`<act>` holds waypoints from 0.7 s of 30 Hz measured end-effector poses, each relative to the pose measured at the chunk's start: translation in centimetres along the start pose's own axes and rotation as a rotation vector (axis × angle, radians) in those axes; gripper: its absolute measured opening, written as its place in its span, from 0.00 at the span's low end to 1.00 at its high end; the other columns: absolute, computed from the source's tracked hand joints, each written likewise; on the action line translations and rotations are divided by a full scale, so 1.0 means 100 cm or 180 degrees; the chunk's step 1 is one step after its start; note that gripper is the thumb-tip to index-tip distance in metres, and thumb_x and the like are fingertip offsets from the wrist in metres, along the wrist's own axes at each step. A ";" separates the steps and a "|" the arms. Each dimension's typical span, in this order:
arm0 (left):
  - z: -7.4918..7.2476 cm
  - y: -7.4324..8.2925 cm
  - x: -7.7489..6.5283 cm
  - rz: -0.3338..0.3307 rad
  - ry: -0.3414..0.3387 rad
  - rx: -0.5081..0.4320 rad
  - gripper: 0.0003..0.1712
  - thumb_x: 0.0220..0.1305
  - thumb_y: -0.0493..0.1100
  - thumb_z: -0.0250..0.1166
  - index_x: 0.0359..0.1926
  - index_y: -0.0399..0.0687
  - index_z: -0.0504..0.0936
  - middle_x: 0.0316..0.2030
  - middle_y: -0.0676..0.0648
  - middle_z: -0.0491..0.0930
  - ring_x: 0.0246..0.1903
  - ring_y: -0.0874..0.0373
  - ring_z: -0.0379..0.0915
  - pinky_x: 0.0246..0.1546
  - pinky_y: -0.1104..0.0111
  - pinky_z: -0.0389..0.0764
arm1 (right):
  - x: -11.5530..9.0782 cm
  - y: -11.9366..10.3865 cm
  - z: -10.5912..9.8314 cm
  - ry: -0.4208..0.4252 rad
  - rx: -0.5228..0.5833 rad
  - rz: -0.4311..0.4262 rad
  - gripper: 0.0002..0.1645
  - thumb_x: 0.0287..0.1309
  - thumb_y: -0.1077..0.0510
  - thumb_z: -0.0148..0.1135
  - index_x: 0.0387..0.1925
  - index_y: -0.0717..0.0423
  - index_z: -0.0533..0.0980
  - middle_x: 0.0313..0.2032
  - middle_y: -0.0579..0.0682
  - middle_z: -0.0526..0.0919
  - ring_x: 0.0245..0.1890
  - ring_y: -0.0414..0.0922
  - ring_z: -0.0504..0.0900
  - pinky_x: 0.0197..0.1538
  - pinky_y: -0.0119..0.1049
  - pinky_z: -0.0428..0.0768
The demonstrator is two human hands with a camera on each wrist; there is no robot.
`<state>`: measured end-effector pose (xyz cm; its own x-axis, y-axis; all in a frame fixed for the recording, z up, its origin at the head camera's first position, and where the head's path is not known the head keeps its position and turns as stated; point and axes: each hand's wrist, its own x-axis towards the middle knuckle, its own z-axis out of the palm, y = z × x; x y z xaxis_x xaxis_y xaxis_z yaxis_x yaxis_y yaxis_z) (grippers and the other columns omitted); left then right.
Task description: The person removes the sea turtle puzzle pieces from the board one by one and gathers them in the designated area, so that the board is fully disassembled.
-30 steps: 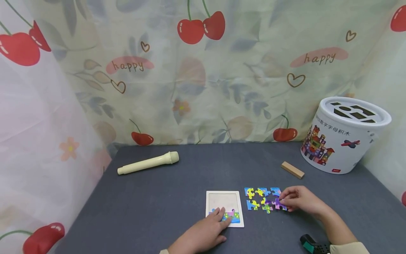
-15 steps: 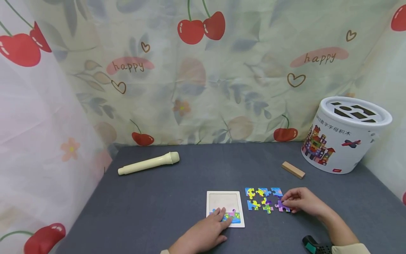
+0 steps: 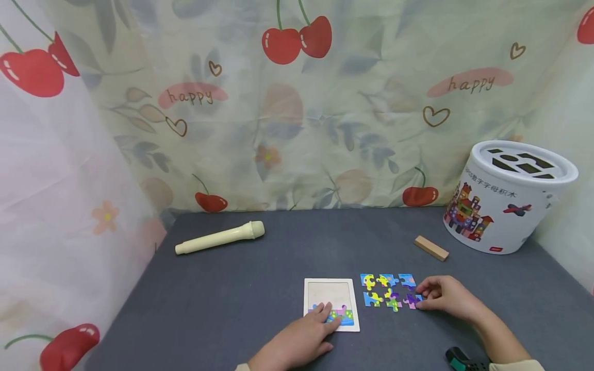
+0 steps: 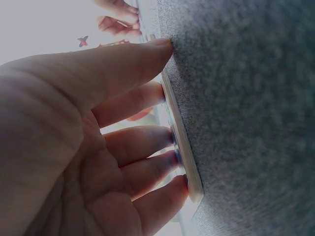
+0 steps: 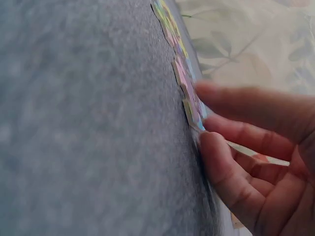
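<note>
Puzzle pieces (image 3: 393, 303) are laid right of the tray (image 3: 331, 294). The tray's near left corner is hidden by the left hand (image 3: 301, 335), rested there with fingers extended. The purple piece (image 3: 410, 300) is touched by the right hand (image 3: 443, 297); whether it is pinched cannot be told.

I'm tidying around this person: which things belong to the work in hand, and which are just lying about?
In the work:
- frame, touched by the left hand
- puzzle pieces, touched by the right hand

Lying about:
- microphone
- block
- bucket
</note>
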<state>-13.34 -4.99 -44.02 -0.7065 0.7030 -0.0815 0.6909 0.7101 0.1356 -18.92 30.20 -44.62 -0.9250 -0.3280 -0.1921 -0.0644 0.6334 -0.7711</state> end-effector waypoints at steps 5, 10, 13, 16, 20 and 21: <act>0.000 0.001 0.001 0.0024 0.0020 0.0031 0.29 0.60 0.51 0.62 0.62 0.54 0.71 0.64 0.41 0.67 0.64 0.49 0.63 0.60 0.66 0.70 | -0.004 0.006 -0.002 -0.0127 -0.0040 -0.0209 0.24 0.48 0.51 0.70 0.40 0.66 0.76 0.26 0.48 0.76 0.24 0.33 0.72 0.27 0.28 0.73; -0.001 0.001 0.002 0.0005 -0.0029 0.0016 0.29 0.61 0.51 0.62 0.63 0.55 0.71 0.64 0.42 0.66 0.64 0.49 0.63 0.60 0.66 0.70 | -0.004 0.006 -0.002 -0.0125 0.0005 -0.0239 0.24 0.49 0.53 0.69 0.41 0.67 0.76 0.27 0.49 0.76 0.25 0.33 0.72 0.27 0.28 0.73; -0.002 0.002 0.002 -0.0018 -0.0092 -0.0032 0.29 0.61 0.51 0.61 0.63 0.55 0.70 0.65 0.42 0.66 0.65 0.50 0.62 0.60 0.66 0.69 | -0.005 0.006 -0.002 -0.0138 0.0032 -0.0226 0.24 0.49 0.53 0.69 0.42 0.68 0.76 0.28 0.49 0.76 0.25 0.33 0.72 0.27 0.28 0.73; -0.002 0.002 0.002 -0.0032 -0.0124 -0.0064 0.29 0.61 0.51 0.61 0.63 0.56 0.70 0.65 0.43 0.65 0.65 0.50 0.61 0.60 0.66 0.69 | -0.005 0.005 -0.001 -0.0136 0.0045 -0.0221 0.23 0.50 0.53 0.68 0.42 0.68 0.76 0.28 0.49 0.75 0.25 0.33 0.72 0.27 0.28 0.73; -0.002 0.002 0.002 -0.0036 -0.0108 -0.0071 0.28 0.61 0.51 0.61 0.63 0.55 0.70 0.65 0.42 0.65 0.65 0.50 0.62 0.60 0.66 0.69 | -0.005 0.004 -0.001 -0.0108 0.0030 -0.0233 0.23 0.50 0.53 0.68 0.42 0.67 0.76 0.28 0.49 0.75 0.25 0.33 0.71 0.27 0.27 0.72; -0.002 0.002 0.002 -0.0041 -0.0105 -0.0079 0.28 0.61 0.50 0.61 0.63 0.55 0.71 0.65 0.42 0.66 0.65 0.50 0.62 0.60 0.66 0.69 | -0.004 0.004 0.000 -0.0102 0.0027 -0.0234 0.23 0.50 0.53 0.68 0.42 0.67 0.76 0.28 0.49 0.74 0.25 0.33 0.71 0.27 0.27 0.72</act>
<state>-13.39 -4.76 -43.78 -0.7097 0.6949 -0.1159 0.6775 0.7183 0.1586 -18.56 30.63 -44.85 -0.9053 -0.3958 -0.1540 -0.1285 0.6009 -0.7890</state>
